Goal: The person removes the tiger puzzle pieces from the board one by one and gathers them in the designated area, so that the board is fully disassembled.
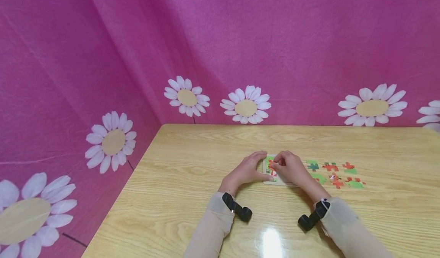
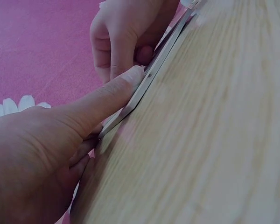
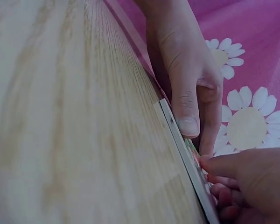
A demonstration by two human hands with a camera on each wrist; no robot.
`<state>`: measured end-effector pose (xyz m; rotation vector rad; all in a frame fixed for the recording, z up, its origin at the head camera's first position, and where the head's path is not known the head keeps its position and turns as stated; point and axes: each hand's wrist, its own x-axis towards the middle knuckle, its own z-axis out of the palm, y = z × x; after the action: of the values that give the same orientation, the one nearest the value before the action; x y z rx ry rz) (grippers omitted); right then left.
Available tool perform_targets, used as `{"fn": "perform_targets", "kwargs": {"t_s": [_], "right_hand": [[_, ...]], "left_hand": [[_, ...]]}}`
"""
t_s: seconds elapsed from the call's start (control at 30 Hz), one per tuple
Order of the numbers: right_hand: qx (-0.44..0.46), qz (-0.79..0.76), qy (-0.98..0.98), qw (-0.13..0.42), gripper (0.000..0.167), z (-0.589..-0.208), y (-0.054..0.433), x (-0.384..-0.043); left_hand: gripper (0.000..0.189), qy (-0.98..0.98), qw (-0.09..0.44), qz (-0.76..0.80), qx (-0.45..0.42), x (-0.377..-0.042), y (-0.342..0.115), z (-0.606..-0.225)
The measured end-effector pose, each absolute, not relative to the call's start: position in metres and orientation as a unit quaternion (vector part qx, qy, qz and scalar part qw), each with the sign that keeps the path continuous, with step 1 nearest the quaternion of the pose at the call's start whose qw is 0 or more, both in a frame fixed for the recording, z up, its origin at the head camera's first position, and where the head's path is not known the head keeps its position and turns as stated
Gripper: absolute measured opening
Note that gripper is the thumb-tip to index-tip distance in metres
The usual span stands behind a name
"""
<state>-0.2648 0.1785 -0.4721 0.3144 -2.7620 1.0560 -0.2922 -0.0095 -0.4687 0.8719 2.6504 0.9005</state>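
A small puzzle tray (image 1: 281, 182) with a pale rim lies on the table, its left part filled with green, red and white puzzle pieces (image 1: 269, 161). My left hand (image 1: 245, 171) spans the tray's left end and holds it, thumb (image 2: 123, 81) on the near rim and fingers at the far corner. Over the tray, my right hand (image 1: 291, 169) pinches a small red puzzle piece (image 1: 271, 166) against the filled part. Most of that piece is hidden by the thumb and fingers. In the right wrist view, the right fingertips (image 3: 210, 163) are right at the tray's inner surface.
Several loose green and red puzzle pieces (image 1: 330, 167) lie in two rows on the wooden table (image 1: 192, 154), right of the tray. A pink cloth (image 1: 292, 40) with daisies hangs behind the table and along its left side. Both wrists carry black camera bands (image 1: 237, 207).
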Motion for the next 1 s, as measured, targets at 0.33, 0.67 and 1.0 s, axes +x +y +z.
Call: {"fn": "perform_targets", "kwargs": {"t_s": [0.33,0.67,1.0], "right_hand": [[0.101,0.357,-0.927,0.045,0.015,-0.4685,0.1757,-0.2671],[0.098,0.365,-0.924,0.063,0.013,-0.4701,0.1756,-0.2667],[0.110,0.372,-0.918,0.078,0.011,-0.4728,0.1764,-0.2679]], "left_hand": [[0.084,0.899,0.115,0.309,0.288,-0.2907,-0.0093,-0.4669],[0.084,0.899,0.114,0.307,0.292,-0.2911,-0.0092,-0.4673],[0.083,0.900,0.110,0.303,0.295,-0.2921,-0.0087,-0.4686]]}}
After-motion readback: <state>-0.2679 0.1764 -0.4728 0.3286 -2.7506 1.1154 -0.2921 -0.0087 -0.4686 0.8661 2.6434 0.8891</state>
